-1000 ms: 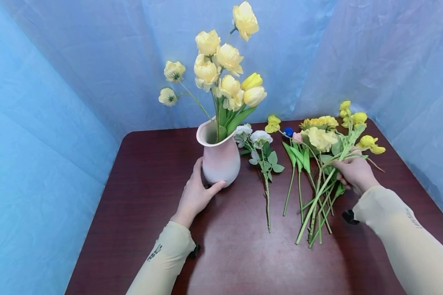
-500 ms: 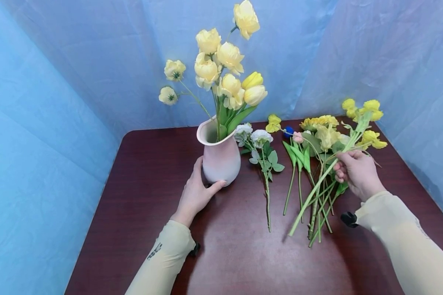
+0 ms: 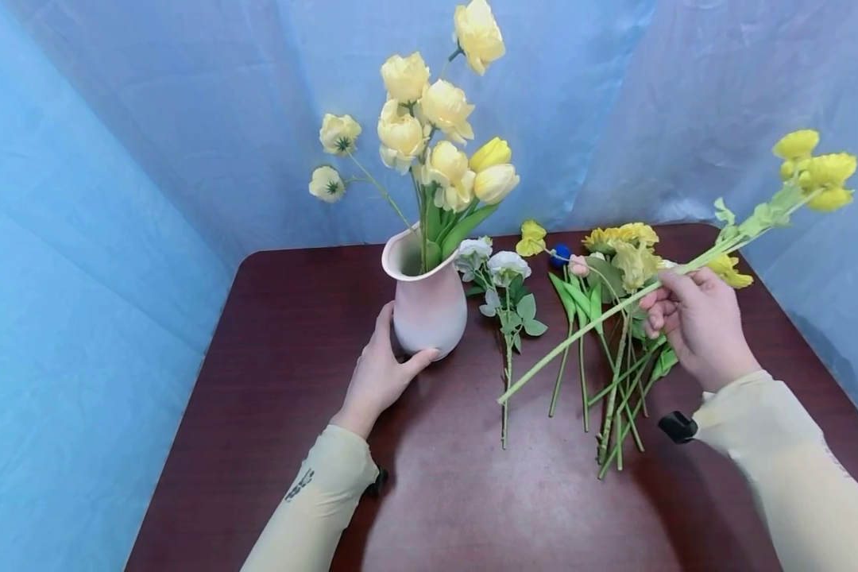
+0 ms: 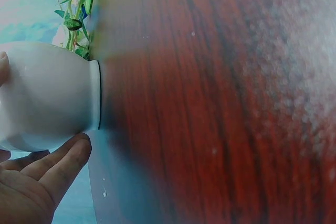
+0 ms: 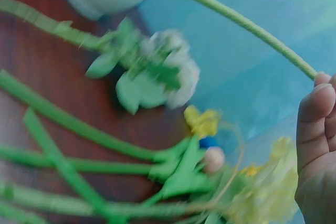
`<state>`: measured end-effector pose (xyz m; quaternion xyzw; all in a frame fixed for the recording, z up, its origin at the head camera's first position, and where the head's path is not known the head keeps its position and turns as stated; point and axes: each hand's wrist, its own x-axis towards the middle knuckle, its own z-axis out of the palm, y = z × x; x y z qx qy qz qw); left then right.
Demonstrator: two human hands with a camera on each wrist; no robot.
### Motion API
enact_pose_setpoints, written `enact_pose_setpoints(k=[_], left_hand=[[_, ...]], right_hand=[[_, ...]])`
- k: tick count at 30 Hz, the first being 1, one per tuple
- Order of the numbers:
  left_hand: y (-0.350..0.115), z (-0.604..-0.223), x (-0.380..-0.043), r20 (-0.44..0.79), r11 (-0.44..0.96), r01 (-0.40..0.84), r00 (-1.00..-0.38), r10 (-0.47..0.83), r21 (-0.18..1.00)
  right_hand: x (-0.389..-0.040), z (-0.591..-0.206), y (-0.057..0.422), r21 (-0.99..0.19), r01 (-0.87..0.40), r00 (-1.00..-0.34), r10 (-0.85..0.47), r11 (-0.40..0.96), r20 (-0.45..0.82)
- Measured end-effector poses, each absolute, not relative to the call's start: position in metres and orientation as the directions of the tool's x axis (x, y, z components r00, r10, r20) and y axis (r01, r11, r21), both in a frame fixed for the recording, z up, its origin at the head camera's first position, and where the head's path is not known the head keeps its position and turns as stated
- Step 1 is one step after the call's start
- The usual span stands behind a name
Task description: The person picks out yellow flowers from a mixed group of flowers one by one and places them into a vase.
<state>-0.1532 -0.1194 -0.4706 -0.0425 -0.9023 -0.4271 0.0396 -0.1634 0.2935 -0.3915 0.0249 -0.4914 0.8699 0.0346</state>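
A pink-and-white vase (image 3: 429, 314) stands upright on the table, holding pale yellow flowers (image 3: 429, 131) and yellow tulips (image 3: 495, 168). My left hand (image 3: 379, 373) grips its lower body, thumb in front and fingers along the left side; the left wrist view has the fingers (image 4: 68, 163) against the vase wall. Over the pile of flowers, my right hand (image 3: 704, 326) pinches the green stem of a yellow flower spray (image 3: 822, 171). Its blooms point up to the right and its bare stem end slants down-left. The right wrist view shows the stem (image 5: 236, 17) reaching the fingertips.
A white flower stem (image 3: 508, 274) lies right of the vase. Beside it lie several tulip stems (image 3: 582, 349), a blue bloom (image 3: 560, 254), a pale yellow flower (image 3: 636, 266) and other yellow blooms (image 3: 732, 272). Blue curtains (image 3: 186, 119) hang behind the dark wooden table (image 3: 286, 334).
My right hand has lifted the yellow flower spray out of the pile. The stem end has swung left and up, the blooms right and up. My left hand stays on the vase.
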Motion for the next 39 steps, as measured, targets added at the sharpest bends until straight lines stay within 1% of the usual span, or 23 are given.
enact_pose_setpoints(k=[4, 8, 10, 15, 19, 23, 28, 35, 39], left_hand=[[-0.119, -0.471, -0.153, 0.106, 0.630, 0.107, -0.994, 0.039, 0.770], [-0.119, -0.471, -0.153, 0.106, 0.627, 0.106, -0.994, 0.038, 0.772], [-0.119, -0.471, -0.153, 0.106, 0.625, 0.105, -0.994, 0.035, 0.773], [-0.119, -0.471, -0.153, 0.112, 0.626, 0.112, -0.993, 0.040, 0.772], [-0.119, -0.472, -0.153, 0.116, 0.629, 0.116, -0.992, 0.041, 0.769], [-0.119, -0.471, -0.153, 0.115, 0.627, 0.115, -0.993, 0.041, 0.770], [-0.119, -0.470, -0.153, 0.115, 0.623, 0.115, -0.993, 0.041, 0.774], [-0.119, -0.470, -0.152, 0.118, 0.622, 0.118, -0.992, 0.042, 0.774], [-0.119, -0.471, -0.153, 0.118, 0.624, 0.120, -0.992, 0.044, 0.772]], right_hand=[[-0.161, -0.374, 0.291, -0.744, -0.131, -0.990, 0.050, -0.655, 0.131], [-0.159, -0.359, 0.288, -0.643, -0.169, -0.981, 0.064, -0.747, 0.183], [-0.159, -0.353, 0.286, -0.592, -0.168, -0.977, 0.055, -0.789, 0.204], [-0.160, -0.342, 0.278, -0.467, -0.161, -0.965, 0.040, -0.869, 0.259], [-0.161, -0.333, 0.270, -0.416, -0.175, -0.954, 0.049, -0.892, 0.296], [-0.164, -0.323, 0.260, -0.422, -0.210, -0.941, 0.065, -0.882, 0.333], [-0.169, -0.314, 0.245, -0.469, -0.267, -0.924, 0.085, -0.842, 0.373], [-0.176, -0.303, 0.220, -0.589, -0.362, -0.885, 0.069, -0.722, 0.460], [-0.177, -0.292, 0.207, -0.671, -0.385, -0.887, 0.053, -0.634, 0.459]])
